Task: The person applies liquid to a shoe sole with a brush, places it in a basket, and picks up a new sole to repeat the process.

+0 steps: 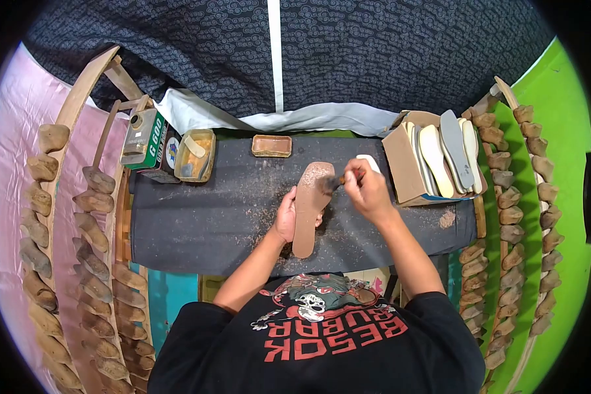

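Observation:
My left hand (287, 215) grips a brown shoe sole (305, 223) by its edges, holding it lengthwise over the table, with fingertips showing at its right side. The upper part of the sole carries pale specks. In my right hand (369, 194) is a small brush (335, 182), its dark bristles touching the sole's upper right area. Just behind my right hand the end of a white insole (369, 161) shows; the hand hides the rest of it.
The dark table cover (197, 230) is strewn with crumbs. At the back stand a G 600 can (146, 141), a tub (195, 157) holding tools, and a shallow brown tray (272, 146). A cardboard box (404, 172) of insoles stands right. Racks of wooden shoe lasts (98, 230) flank both sides.

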Available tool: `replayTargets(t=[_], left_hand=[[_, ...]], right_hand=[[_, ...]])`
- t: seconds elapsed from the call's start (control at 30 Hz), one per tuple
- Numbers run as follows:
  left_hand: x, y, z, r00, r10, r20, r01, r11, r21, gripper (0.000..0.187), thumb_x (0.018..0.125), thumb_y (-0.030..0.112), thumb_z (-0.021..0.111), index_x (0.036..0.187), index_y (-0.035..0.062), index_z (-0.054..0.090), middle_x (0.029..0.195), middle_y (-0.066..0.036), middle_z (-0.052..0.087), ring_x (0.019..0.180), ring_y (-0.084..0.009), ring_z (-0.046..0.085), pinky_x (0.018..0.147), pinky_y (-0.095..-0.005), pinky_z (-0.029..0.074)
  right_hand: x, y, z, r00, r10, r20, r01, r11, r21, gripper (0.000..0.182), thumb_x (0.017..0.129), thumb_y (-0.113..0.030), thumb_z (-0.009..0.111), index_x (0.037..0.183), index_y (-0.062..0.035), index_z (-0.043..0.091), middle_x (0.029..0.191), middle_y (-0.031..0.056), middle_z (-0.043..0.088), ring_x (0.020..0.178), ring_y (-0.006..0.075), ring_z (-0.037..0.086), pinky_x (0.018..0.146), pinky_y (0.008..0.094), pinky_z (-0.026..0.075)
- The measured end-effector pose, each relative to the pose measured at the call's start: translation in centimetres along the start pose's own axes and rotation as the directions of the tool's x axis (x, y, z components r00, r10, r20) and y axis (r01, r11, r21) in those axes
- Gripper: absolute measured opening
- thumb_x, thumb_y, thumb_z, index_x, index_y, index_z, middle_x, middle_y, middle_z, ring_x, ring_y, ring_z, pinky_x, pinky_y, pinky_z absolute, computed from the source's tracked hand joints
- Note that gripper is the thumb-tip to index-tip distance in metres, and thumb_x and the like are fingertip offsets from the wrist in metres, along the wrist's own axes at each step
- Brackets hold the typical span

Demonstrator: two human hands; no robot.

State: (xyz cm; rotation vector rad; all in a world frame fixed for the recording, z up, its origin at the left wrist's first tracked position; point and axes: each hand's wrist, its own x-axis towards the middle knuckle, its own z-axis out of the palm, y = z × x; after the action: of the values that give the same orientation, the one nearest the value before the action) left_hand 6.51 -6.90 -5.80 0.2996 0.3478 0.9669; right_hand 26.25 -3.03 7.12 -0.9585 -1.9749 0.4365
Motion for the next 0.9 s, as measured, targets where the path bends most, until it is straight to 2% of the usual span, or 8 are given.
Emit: replayTargets(t=[0.1,0.17,0.27,0.4,0.43,0.53,0.6,0.9], left_hand=[[-0.3,0.2,0.2,1.000,0.016,-0.023,-0.016,1.000,-0.009,0.064,0.100,0.059,0.033,0.123,0.0055,0.061,0.095,-0.012,0.065,0.076,-0.0234,0.061,0.069,-0.0371,0.051],[-0.3,0.2,-0.5,1.000,0.019,0.018,-0.019,1.000,-0.018,0.064,0.101,0.059,0.033,0.123,0.0057,0.061,0.096,-0.012,0.066,0.076,-0.0234,0.061,0.069,-0.0373,0.051],[-0.4,0.2,-0.4,0.999,0.035,0.039,-0.033,0.999,-0.029,0.064,0.101,0.058,0.033,0.123,0.0059,0.061,0.096,-0.011,0.066,0.077,-0.0232,0.061,0.070,-0.0376,0.051],[-0.9,0.1,-0.6,0.999,0.032,-0.040,-0.032,0.999,-0.005,0.064,0.101,0.059,0.032,0.124,0.0061,0.061,0.095,-0.012,0.066,0.078,-0.0227,0.061,0.070,-0.0375,0.051],[-1.0,-0.1,-1.1,0.998,0.039,-0.044,-0.039,0.999,-0.005,0.064,0.101,0.059,0.032,0.124,0.0061,0.061,0.095,-0.012,0.066,0.078,-0.0227,0.061,0.070,-0.0375,0.051],[-1.8,-0.4,-2.0,0.999,0.030,-0.016,-0.029,0.999,0.044,0.065,0.100,0.060,0.032,0.124,0.0063,0.061,0.094,-0.012,0.066,0.079,-0.0226,0.061,0.071,-0.0374,0.051],[-2.3,-0.4,-2.1,0.999,0.031,-0.041,-0.031,0.999,0.009,0.066,0.100,0.061,0.032,0.125,0.0064,0.061,0.094,-0.012,0.066,0.079,-0.0223,0.062,0.071,-0.0372,0.051],[-4.0,0.0,-3.2,0.975,0.090,-0.204,-0.085,0.996,0.031,0.066,0.100,0.061,0.032,0.123,0.0068,0.061,0.092,-0.011,0.066,0.078,-0.0215,0.062,0.071,-0.0365,0.051]], right_hand=[[-0.2,0.1,0.4,0.995,-0.082,0.050,0.082,0.997,0.004,0.010,0.096,-0.008,0.059,0.102,-0.0012,0.054,0.073,0.0093,0.062,0.059,0.0156,0.058,0.055,0.0299,0.046],[0.6,0.6,-0.1,0.998,0.066,-0.011,-0.067,0.998,-0.021,0.011,0.095,-0.008,0.060,0.102,-0.0031,0.054,0.069,0.0096,0.059,0.058,0.0198,0.061,0.055,0.0323,0.048],[2.6,1.9,0.1,0.984,0.031,-0.176,-0.033,0.999,-0.008,0.008,0.097,-0.009,0.057,0.100,-0.0027,0.054,0.067,0.0085,0.058,0.054,0.0172,0.056,0.053,0.0309,0.045],[4.3,3.5,1.5,0.979,0.101,-0.178,-0.102,0.995,0.001,0.012,0.100,-0.013,0.056,0.101,-0.0019,0.054,0.068,0.0077,0.059,0.056,0.0148,0.058,0.053,0.0296,0.046],[4.6,4.3,2.4,0.961,0.206,-0.183,-0.187,0.976,0.115,0.015,0.101,-0.016,0.056,0.101,-0.0016,0.054,0.070,0.0068,0.061,0.058,0.0135,0.059,0.054,0.0290,0.046],[5.6,7.0,5.6,0.906,0.393,-0.156,-0.328,0.886,0.329,0.022,0.102,-0.023,0.057,0.103,-0.0009,0.053,0.074,0.0061,0.064,0.060,0.0106,0.061,0.054,0.0263,0.048],[6.3,9.0,7.8,0.835,0.544,-0.085,-0.416,0.725,0.549,0.024,0.102,-0.024,0.058,0.106,-0.0012,0.053,0.077,0.0089,0.066,0.061,0.0116,0.063,0.054,0.0253,0.050],[8.6,12.1,17.6,0.844,0.529,0.093,-0.507,0.727,0.463,0.027,0.101,-0.026,0.060,0.105,-0.0010,0.052,0.082,0.0123,0.070,0.064,0.0142,0.067,0.056,0.0269,0.053]])
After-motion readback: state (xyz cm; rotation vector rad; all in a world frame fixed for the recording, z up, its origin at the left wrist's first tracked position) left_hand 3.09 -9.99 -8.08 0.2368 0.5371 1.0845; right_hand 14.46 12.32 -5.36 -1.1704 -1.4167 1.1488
